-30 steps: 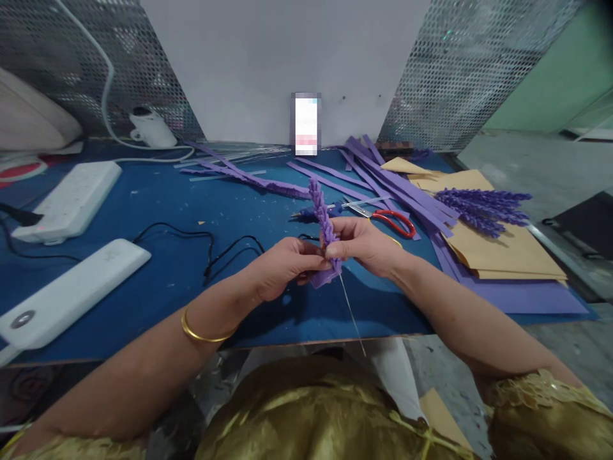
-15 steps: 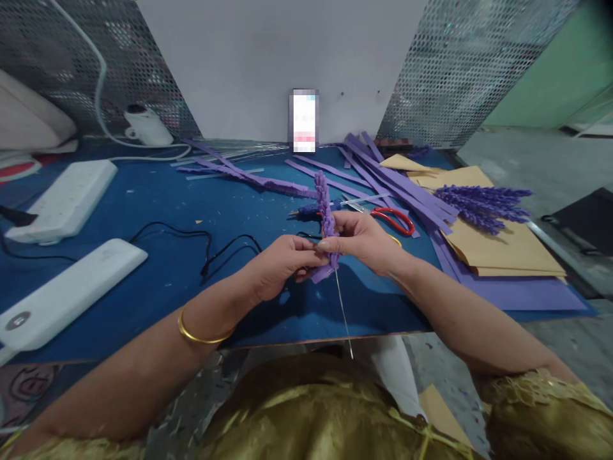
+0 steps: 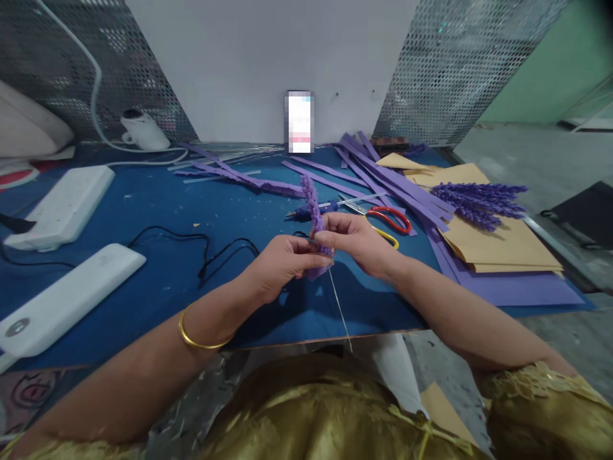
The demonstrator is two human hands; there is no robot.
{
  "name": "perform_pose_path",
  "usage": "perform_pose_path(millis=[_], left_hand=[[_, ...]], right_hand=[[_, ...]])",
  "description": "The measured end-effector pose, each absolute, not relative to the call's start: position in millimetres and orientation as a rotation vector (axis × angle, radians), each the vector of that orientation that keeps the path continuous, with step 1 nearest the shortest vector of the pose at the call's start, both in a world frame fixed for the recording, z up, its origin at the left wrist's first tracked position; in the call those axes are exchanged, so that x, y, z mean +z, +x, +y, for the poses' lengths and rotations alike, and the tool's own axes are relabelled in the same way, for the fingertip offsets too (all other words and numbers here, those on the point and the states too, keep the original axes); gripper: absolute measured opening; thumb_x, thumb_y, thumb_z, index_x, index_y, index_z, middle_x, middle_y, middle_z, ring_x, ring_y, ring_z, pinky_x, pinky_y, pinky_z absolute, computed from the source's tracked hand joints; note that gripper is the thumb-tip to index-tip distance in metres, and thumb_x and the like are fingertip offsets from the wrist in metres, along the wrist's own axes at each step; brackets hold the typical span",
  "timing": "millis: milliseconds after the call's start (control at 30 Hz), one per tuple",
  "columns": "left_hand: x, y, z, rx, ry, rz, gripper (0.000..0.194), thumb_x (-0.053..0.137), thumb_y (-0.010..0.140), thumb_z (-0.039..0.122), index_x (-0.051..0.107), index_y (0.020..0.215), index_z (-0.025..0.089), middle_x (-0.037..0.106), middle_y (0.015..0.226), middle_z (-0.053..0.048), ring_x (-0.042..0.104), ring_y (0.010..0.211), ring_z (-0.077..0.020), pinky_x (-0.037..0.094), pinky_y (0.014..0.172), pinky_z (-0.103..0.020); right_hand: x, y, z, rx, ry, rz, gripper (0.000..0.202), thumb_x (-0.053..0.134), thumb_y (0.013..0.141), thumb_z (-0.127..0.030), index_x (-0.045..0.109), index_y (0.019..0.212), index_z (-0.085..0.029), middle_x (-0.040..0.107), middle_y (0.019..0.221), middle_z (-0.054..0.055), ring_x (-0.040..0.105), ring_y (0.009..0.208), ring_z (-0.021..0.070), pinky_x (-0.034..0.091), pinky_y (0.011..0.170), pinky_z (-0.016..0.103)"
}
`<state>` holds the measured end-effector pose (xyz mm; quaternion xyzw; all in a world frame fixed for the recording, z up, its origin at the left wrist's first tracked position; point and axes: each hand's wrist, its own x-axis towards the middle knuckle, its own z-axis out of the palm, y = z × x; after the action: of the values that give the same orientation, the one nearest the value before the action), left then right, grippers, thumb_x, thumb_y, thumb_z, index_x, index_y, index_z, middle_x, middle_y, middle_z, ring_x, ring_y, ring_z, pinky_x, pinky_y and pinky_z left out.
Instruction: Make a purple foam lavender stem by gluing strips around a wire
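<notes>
Now both hands, left (image 3: 280, 265) and right (image 3: 357, 241), pinch the sprig (image 3: 313, 211) mid-frame; wrap tight against the wire (image 3: 340, 313).

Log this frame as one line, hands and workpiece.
left hand: pinching purple fringe strip | right hand: gripping purple foam flower spike on wire stem | red scissors behind
</notes>
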<state>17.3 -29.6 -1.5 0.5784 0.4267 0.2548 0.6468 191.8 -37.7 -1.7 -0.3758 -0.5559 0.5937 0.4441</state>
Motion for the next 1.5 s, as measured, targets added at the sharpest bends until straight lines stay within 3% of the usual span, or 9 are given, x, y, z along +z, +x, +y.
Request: perform_pose_path(millis=[200, 567, 833, 1000, 1267, 1500], left_hand=[[4.4, 16.9, -29.7, 0.563, 1.224, 0.932, 0.028, 0.084, 0.061, 0.035, 0.076, 0.074, 0.012, 0.062, 0.066, -0.002, 0.042, 0.056, -0.0092, 0.026, 0.05, -0.024], [0.5, 18.0, -30.9, 0.583, 1.237, 0.916, 0.028, 0.085, 0.061, 0.037, 0.074, 0.07, 0.013, 0.058, 0.061, 0.0, 0.043, 0.056, -0.01, 0.029, 0.053, -0.025], [2.1, 20.2, -32.4, 0.603, 1.17, 0.951, 0.03, 0.087, 0.059, 0.038, 0.078, 0.074, 0.013, 0.068, 0.07, -0.006, 0.051, 0.063, -0.0128, 0.034, 0.06, -0.026], [3.8, 18.4, -31.3, 0.613, 1.212, 0.916, 0.03, 0.085, 0.065, 0.041, 0.08, 0.078, 0.014, 0.068, 0.07, -0.004, 0.048, 0.062, -0.0116, 0.032, 0.058, -0.026], [0.1, 16.3, -28.3, 0.673, 1.129, 0.862, 0.03, 0.086, 0.064, 0.041, 0.082, 0.08, 0.015, 0.068, 0.072, -0.005, 0.047, 0.063, -0.0105, 0.03, 0.057, -0.024], [0.1, 10.5, -23.9, 0.591, 1.128, 0.771, 0.034, 0.079, 0.073, 0.048, 0.08, 0.079, 0.015, 0.068, 0.072, -0.006, 0.048, 0.061, -0.011, 0.034, 0.057, -0.025]], right_hand=[[-2.6, 194.5, -33.3, 1.675, -0.838, -1.222, 0.029, 0.083, 0.072, -0.038, 0.07, 0.087, -0.016, 0.069, 0.08, 0.002, 0.058, 0.064, 0.0104, 0.046, 0.059, 0.022], [-5.0, 192.5, -31.7, 1.606, -0.849, -1.248, 0.026, 0.083, 0.07, -0.036, 0.067, 0.077, -0.016, 0.065, 0.07, 0.0, 0.054, 0.058, 0.0091, 0.043, 0.054, 0.021], [-6.7, 192.6, -31.4, 1.617, -0.824, -1.281, 0.026, 0.081, 0.073, -0.035, 0.063, 0.076, -0.017, 0.061, 0.066, -0.002, 0.055, 0.055, 0.0097, 0.044, 0.054, 0.022], [-6.3, 193.1, -30.3, 1.603, -0.845, -1.254, 0.027, 0.083, 0.072, -0.036, 0.063, 0.074, -0.017, 0.06, 0.065, -0.003, 0.053, 0.054, 0.0089, 0.044, 0.053, 0.022], [-3.3, 196.9, -29.1, 1.612, -0.777, -1.324, 0.027, 0.081, 0.075, -0.033, 0.066, 0.089, -0.017, 0.066, 0.079, 0.0, 0.057, 0.065, 0.0094, 0.046, 0.06, 0.021], [-1.7, 201.4, -27.5, 1.636, -0.797, -1.237, 0.028, 0.084, 0.071, -0.033, 0.066, 0.085, -0.017, 0.066, 0.074, 0.0, 0.057, 0.059, 0.0093, 0.046, 0.055, 0.021]])
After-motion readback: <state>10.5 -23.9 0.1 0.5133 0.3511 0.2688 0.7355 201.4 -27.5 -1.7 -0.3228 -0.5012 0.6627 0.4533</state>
